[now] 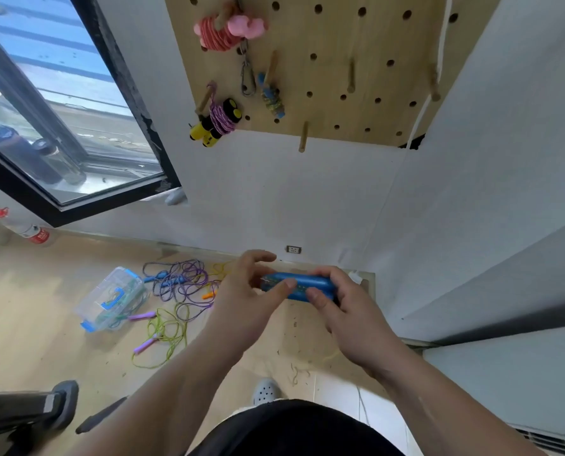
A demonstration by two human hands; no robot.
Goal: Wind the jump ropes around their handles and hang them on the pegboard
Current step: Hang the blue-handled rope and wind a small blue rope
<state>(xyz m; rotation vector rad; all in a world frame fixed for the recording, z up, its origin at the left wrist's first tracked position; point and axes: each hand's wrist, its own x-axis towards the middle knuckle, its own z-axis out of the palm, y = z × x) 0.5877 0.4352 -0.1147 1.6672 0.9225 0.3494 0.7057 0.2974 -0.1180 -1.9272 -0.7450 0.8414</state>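
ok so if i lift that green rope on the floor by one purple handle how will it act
Probably floppy: the green rope lies in loose, irregular loops. Likely light, since the cord looks thin. Its loops reach the purple rope pile, so it may snag.

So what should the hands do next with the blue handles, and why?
Probably wind the rope round the blue handles: the right hand grips them, the left hand has its thumb on them, and no clear windings show yet.
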